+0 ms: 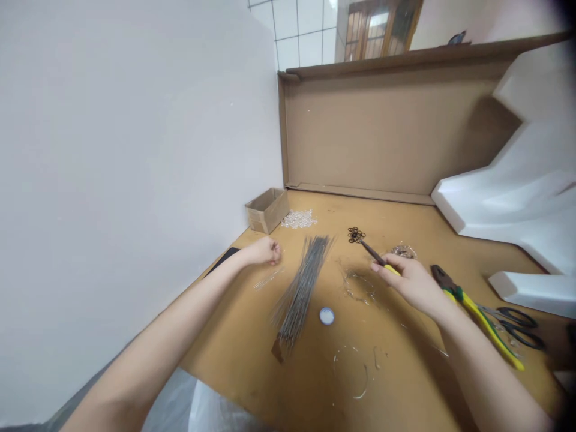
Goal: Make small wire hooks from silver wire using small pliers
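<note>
My right hand (407,279) is closed around pliers (374,253) with a yellow handle and a dark, narrow nose. Their tip reaches a small cluster of black rings (356,234). My left hand (266,251) is curled closed above the table; whatever its fingers might hold is too small to see. Just below it lie a few thin wire pieces (269,278). Between my hands rests a bundle of straight grey wires (304,288). A wire loop with small pieces on it (359,287) lies left of my right hand, and another beaded coil (404,250) sits behind that hand.
A small open cardboard box (268,211) stands by the wall beside a pile of clear beads (299,219). Larger yellow-green pliers (483,321) and black-handled scissors (517,327) lie at right. A round white-and-blue disc (326,316) and a wire ring (365,378) lie nearer. White foam (508,204) flanks the right.
</note>
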`<state>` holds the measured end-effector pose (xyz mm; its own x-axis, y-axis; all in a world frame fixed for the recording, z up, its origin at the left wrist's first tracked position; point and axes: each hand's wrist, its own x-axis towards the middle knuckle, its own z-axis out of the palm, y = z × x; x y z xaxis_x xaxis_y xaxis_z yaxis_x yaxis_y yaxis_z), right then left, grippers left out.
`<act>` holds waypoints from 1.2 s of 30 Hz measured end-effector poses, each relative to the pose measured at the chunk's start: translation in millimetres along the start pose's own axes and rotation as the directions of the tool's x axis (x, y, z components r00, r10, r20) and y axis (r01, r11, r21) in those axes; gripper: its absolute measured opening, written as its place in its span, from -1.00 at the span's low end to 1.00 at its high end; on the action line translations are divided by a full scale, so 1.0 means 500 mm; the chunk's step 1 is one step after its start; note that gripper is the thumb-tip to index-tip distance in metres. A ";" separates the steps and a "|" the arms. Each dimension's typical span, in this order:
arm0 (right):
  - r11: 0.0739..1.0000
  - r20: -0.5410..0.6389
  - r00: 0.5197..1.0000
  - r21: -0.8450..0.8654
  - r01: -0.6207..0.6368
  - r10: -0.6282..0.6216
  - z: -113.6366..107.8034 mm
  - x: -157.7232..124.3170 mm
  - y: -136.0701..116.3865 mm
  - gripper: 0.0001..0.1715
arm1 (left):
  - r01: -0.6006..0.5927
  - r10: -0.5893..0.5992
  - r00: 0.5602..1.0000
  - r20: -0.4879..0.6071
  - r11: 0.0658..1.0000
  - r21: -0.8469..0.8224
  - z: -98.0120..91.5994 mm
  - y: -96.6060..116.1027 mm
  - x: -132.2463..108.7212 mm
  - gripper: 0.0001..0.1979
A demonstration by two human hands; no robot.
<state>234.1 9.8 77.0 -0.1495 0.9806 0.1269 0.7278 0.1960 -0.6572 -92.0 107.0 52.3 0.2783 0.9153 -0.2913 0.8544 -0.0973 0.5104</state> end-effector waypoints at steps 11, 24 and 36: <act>0.968 0.220 0.975 0.251 -0.024 -0.033 0.086 -0.009 -0.017 -0.67 | -0.277 0.301 0.946 -0.121 0.558 -0.783 0.137 0.120 -0.076 -0.75; 0.804 0.440 0.896 0.553 -0.220 -0.058 0.135 0.000 -0.017 -0.57 | -0.172 0.267 0.959 -0.099 0.268 -0.948 0.192 0.115 -0.083 -0.79; 0.786 0.478 0.871 0.580 -0.215 -0.114 0.142 -0.003 -0.018 -0.62 | -0.142 0.291 0.955 -0.050 0.304 -0.942 0.208 0.123 -0.086 -0.79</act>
<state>180.2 6.3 29.7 -0.5332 0.8288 -0.1694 0.2164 -0.0600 -0.9745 -5.6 20.9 12.0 0.4930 0.8654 -0.0893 -0.1927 0.2088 0.9588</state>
